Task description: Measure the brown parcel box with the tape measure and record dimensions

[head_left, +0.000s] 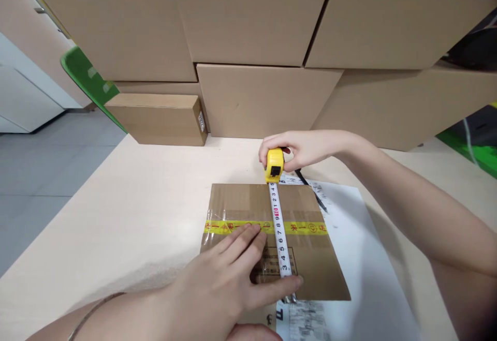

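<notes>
A brown cardboard box (310, 273) lies before me, with yellow printed packing tape (298, 227) across its top. A tape measure (275, 162) with a yellow case sits at the box's far edge, my right hand (285, 147) closed around it. Its white blade (280, 237) runs out over the top of the box to the near edge. My left hand (229, 273) rests flat on the left part of the box, fingers stretched out. The left thumb lies across the blade near its end.
White sheet material (361, 258) with dark print lies under the box. A pen-like black stick (310, 188) is beside the far right corner. Large stacked cartons (264, 100) wall off the back, and a smaller long carton (163, 121) stands at the left. Grey floor shows beyond the table's left edge.
</notes>
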Available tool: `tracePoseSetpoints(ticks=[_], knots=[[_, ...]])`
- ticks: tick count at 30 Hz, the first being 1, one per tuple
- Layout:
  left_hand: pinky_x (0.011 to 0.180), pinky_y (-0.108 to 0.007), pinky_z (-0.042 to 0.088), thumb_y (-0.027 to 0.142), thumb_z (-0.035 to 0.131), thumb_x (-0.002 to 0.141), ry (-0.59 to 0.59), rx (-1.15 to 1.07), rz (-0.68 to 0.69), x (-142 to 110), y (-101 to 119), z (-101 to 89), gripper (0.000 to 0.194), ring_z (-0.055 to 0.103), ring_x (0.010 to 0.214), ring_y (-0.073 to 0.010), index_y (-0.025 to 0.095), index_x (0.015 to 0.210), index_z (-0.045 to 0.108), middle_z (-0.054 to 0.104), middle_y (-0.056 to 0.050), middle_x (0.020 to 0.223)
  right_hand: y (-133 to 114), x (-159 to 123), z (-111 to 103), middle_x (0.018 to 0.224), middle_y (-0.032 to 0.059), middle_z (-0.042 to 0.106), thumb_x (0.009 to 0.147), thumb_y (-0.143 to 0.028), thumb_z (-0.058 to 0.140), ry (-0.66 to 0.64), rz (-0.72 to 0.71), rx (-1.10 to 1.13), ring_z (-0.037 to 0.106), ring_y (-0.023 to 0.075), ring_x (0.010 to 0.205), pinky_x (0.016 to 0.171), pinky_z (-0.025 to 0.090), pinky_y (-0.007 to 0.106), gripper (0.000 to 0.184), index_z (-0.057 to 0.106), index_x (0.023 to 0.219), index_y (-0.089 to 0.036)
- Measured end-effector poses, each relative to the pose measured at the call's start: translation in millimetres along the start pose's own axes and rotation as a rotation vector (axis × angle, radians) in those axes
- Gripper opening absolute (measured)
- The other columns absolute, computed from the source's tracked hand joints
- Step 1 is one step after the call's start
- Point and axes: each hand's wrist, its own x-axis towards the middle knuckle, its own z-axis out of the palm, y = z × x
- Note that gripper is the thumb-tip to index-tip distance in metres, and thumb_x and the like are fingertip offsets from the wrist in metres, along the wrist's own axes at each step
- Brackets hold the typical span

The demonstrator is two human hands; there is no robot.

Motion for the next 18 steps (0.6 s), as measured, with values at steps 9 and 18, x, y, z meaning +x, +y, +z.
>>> tracePoseSetpoints(ticks=[9, 18], knots=[[0.107, -0.049, 0.049, 0.055, 0.034, 0.106, 0.06, -0.016, 0.085, -5, -1, 7.3, 0.047, 0.064, 0.099, -0.0268, 0.042, 0.146, 0.054, 0.068, -0.006, 0.099, -42, -33, 29, 0.105, 0.0039, 0.066, 0.073, -0.008, 0.063, 0.067, -0.1, -0.076, 0.062, 0.0189, 0.095, 0.081, 0.048, 0.031, 0.034, 0.069, 0.104, -0.021], [0.091, -0.042, 0.058, 0.033, 0.055, 0.1, 0.474, -0.474, -0.353, -27, -31, 4.3, 0.046, 0.061, 0.107, -0.026, 0.03, 0.145, 0.047, 0.061, -0.01, 0.116, -68, -105, 100, 0.102, 0.0029, 0.073, 0.065, -0.005, 0.072, 0.247, 0.012, 0.197, 0.071, 0.0199, 0.088, 0.075, 0.057, 0.029, 0.04, 0.071, 0.099, -0.028]])
